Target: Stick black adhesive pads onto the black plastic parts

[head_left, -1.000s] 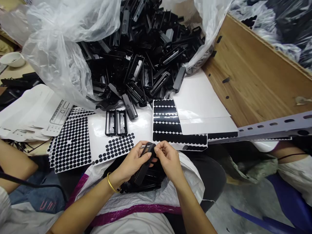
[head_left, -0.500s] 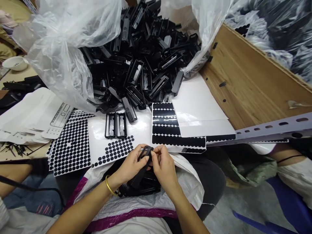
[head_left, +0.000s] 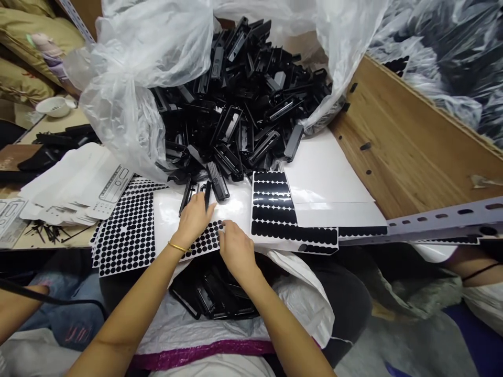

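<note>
My left hand (head_left: 193,218), with a gold bangle on the wrist, lies over two black plastic frames (head_left: 196,191) on a white sheet and its fingers curl round them. My right hand (head_left: 234,247) rests at the edge of a patch of round black dot stickers (head_left: 204,240), with fingertips pinched on the sheet. In a white bag on my lap lies a heap of finished black parts (head_left: 212,293). Behind the sheets a big pile of black plastic housings (head_left: 239,99) spills from a clear plastic bag (head_left: 137,78).
A sheet of oval black pads (head_left: 275,209) lies to the right, more dot sheets (head_left: 126,235) to the left, with white backing papers (head_left: 74,183). A wooden board (head_left: 412,141) and a grey slotted metal bar (head_left: 440,220) bound the right. Another person's arm (head_left: 19,303) shows at the lower left.
Both hands left the black part held over my lap. My left hand reached forward to the two frames and my right hand went to the dot stickers. The camera tilted.
</note>
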`<state>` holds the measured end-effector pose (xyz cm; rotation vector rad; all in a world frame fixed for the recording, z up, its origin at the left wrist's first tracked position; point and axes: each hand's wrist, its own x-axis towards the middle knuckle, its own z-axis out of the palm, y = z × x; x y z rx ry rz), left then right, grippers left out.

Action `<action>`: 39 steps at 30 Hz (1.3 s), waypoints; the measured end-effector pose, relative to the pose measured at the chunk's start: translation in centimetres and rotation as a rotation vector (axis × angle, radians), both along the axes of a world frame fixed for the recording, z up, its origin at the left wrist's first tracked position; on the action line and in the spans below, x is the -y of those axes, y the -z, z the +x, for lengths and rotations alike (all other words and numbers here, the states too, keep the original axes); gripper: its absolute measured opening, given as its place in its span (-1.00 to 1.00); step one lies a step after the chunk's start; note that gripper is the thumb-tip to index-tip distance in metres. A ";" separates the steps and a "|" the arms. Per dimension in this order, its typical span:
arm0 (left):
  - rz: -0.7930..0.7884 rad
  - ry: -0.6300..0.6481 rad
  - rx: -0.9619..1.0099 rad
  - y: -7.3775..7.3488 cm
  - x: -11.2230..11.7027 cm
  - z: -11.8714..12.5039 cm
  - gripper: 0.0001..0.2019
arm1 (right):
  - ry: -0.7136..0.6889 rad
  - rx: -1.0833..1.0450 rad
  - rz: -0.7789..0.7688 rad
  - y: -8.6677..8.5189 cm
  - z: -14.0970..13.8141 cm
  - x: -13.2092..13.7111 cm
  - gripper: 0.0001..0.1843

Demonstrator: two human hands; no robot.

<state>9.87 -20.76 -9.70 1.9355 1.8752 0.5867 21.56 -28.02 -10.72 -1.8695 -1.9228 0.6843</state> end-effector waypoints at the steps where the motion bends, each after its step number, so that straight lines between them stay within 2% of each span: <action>1: -0.002 0.009 -0.015 0.2 -0.3 -0.2 -0.85 | 0.011 0.063 -0.024 0.1 -0.5 -0.5 -0.84; 3: 0.017 0.019 0.046 0.1 -0.1 -0.5 -0.89 | 0.010 0.097 -0.071 0.1 -0.5 -1.3 -0.86; 6: 0.011 -0.021 0.379 -0.3 1.8 -0.7 -0.81 | -0.035 -0.135 -0.105 -0.4 1.3 -1.4 -0.92; 8: -0.156 -0.046 0.737 -0.4 3.6 -0.3 -0.78 | 0.004 -0.424 -0.078 -0.8 3.0 -0.7 -0.90; 10: -0.425 -0.042 1.085 -0.2 5.5 0.6 -0.75 | 0.065 -0.707 -0.102 -1.3 4.3 0.4 -0.87; 12: -0.629 -0.030 1.329 0.0 7.1 1.7 -0.72 | 0.117 -0.929 -0.186 -1.7 5.0 1.6 -0.84; 14: -0.721 -0.026 1.471 0.3 8.1 2.7 -0.73 | 0.161 -1.075 -0.276 -1.9 5.1 2.5 -0.79; 18: -0.792 -0.031 1.549 0.6 8.9 3.8 -0.77 | 0.238 -1.173 -0.326 -1.7 4.9 3.3 -0.74; 24: -0.813 -0.045 1.543 0.2 9.2 3.9 -0.76 | 0.287 -1.070 -0.229 -1.4 4.8 3.4 -0.77; 34: -0.851 -0.095 1.568 0.4 9.4 3.8 -0.79 | 0.339 -1.082 -0.210 -0.9 4.6 3.4 -0.78; 39: -0.846 -0.102 1.579 0.5 9.3 3.8 -0.81 | 0.325 -0.952 -0.122 -0.5 4.6 3.5 -0.81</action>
